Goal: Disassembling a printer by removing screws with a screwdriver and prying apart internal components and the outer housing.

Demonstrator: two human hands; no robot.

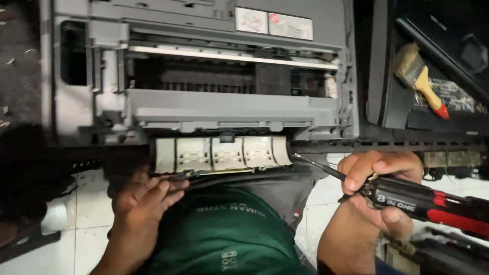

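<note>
We gripped a black and red screwdriver (407,201) in our right hand (379,186), its tip at the right end of the pale ribbed panel (224,154) hanging from the front of the grey printer (204,76). Our left hand (145,196) pinched the panel's lower left edge. A paintbrush (420,76) lay on a black unit (397,109) to the right.

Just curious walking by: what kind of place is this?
Probably a small repair workshop: an opened grey printer, a red-and-black screwdriver in the right hand, and a dusting brush lying on other equipment.
</note>
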